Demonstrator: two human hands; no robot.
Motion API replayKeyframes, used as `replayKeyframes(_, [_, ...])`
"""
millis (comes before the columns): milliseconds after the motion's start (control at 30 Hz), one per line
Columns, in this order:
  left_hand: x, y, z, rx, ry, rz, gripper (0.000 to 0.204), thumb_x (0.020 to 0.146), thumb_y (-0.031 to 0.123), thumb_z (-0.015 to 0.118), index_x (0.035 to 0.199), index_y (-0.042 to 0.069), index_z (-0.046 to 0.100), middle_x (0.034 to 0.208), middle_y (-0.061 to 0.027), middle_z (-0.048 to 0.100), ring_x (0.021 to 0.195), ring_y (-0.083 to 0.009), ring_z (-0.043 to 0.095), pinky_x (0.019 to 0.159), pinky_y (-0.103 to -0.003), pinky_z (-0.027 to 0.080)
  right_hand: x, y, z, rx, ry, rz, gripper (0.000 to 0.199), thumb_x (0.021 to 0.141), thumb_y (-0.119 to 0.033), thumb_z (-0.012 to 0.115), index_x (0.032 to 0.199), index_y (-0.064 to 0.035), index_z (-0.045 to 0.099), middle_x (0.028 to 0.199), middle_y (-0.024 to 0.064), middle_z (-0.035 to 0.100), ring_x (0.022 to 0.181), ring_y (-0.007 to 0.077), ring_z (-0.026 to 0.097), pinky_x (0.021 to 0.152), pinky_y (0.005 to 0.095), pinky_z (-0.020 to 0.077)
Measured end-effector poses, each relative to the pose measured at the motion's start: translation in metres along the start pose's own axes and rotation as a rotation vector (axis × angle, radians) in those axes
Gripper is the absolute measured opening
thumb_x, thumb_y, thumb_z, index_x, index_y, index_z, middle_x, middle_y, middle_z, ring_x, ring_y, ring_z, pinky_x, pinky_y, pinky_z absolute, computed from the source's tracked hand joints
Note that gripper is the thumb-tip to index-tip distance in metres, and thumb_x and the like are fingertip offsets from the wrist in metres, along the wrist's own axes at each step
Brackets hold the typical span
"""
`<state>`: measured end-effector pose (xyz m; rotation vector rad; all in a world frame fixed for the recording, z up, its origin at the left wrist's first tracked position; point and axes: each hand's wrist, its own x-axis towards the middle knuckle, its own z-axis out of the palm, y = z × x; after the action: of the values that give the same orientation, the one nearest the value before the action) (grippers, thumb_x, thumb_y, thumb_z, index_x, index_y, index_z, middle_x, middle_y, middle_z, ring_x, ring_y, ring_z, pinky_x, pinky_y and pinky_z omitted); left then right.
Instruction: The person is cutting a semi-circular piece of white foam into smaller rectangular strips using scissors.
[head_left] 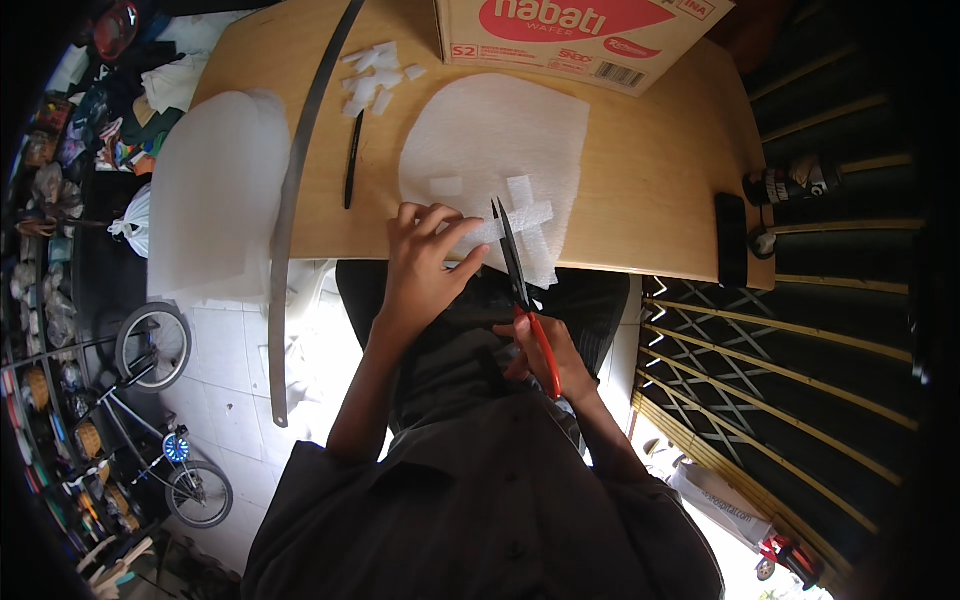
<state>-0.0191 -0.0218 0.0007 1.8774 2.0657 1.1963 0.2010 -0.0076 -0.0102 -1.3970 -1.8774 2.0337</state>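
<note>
My right hand grips a pair of scissors by the red handles, near the table's front edge. Their dark blades point away from me, parted a little, with a white foam strip at them. My left hand is closed at the strip's left end, thumb and forefinger towards it. Another white strip lies crosswise beneath. Under these spreads a large white foam sheet with a rounded far edge. One small cut piece rests on that sheet, just beyond my left fingers.
Several small white pieces lie at the far left, near a black pen. A long metal ruler overhangs the front edge beside more white sheeting. A cardboard box stands at the back; a black phone lies right.
</note>
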Motion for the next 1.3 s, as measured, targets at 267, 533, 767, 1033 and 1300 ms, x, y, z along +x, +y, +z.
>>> replayKeyframes(267, [-0.001, -0.014, 0.003, 0.03, 0.053, 0.016, 0.026, 0.075, 0.019, 0.08, 0.099, 0.014, 0.072, 0.096, 0.001, 0.063, 0.096, -0.0255, 0.051, 0.084, -0.04, 0.04, 0.002, -0.01, 0.002, -0.068, 0.059, 0.013, 0.073, 0.1, -0.057, 0.045, 0.096, 0.0122, 0.07, 0.047, 0.0114, 0.059, 0.043, 0.0174, 0.063, 0.044, 0.0267, 0.05])
replayKeyframes(533, [0.016, -0.037, 0.004, 0.138, 0.11, -0.081, 0.028, 0.077, 0.021, 0.078, 0.103, 0.013, 0.073, 0.1, -0.0027, 0.064, 0.098, -0.0293, 0.052, 0.087, -0.044, 0.04, 0.0, 0.003, -0.003, -0.009, -0.054, -0.109, 0.08, 0.093, -0.066, 0.05, 0.106, 0.0121, 0.061, 0.107, 0.0252, 0.069, 0.076, 0.0213, 0.073, 0.055, 0.028, 0.056])
replayKeyframes(767, [0.028, -0.037, 0.01, 0.297, 0.055, -0.115, 0.037, 0.076, 0.027, 0.078, 0.111, 0.016, 0.071, 0.113, -0.0007, 0.06, 0.109, -0.0277, 0.048, 0.092, -0.048, 0.033, -0.01, 0.01, -0.009, 0.088, -0.025, -0.101, 0.09, 0.088, -0.074, 0.05, 0.11, 0.0133, 0.056, 0.117, 0.0278, 0.066, 0.081, 0.0252, 0.074, 0.058, 0.0295, 0.0578])
replayKeyframes(1033, [0.033, -0.01, 0.035, 0.24, -0.046, 0.028, 0.037, 0.074, 0.029, 0.08, 0.107, 0.014, 0.072, 0.114, 0.0023, 0.061, 0.11, -0.0256, 0.047, 0.093, -0.046, 0.03, -0.021, 0.014, -0.02, 0.144, -0.016, -0.092, 0.093, 0.085, -0.077, 0.05, 0.106, 0.0142, 0.052, 0.117, 0.0313, 0.065, 0.083, 0.027, 0.074, 0.058, 0.0302, 0.0583])
replayKeyframes(1300, [0.046, -0.019, 0.021, 0.28, 0.078, -0.032, 0.026, 0.073, 0.022, 0.081, 0.097, 0.016, 0.072, 0.112, 0.0052, 0.066, 0.113, -0.0257, 0.05, 0.094, -0.044, 0.033, -0.024, 0.023, -0.026, 0.189, 0.03, -0.112, 0.088, 0.087, -0.074, 0.05, 0.104, 0.0122, 0.052, 0.116, 0.0321, 0.065, 0.082, 0.0267, 0.074, 0.058, 0.0301, 0.058])
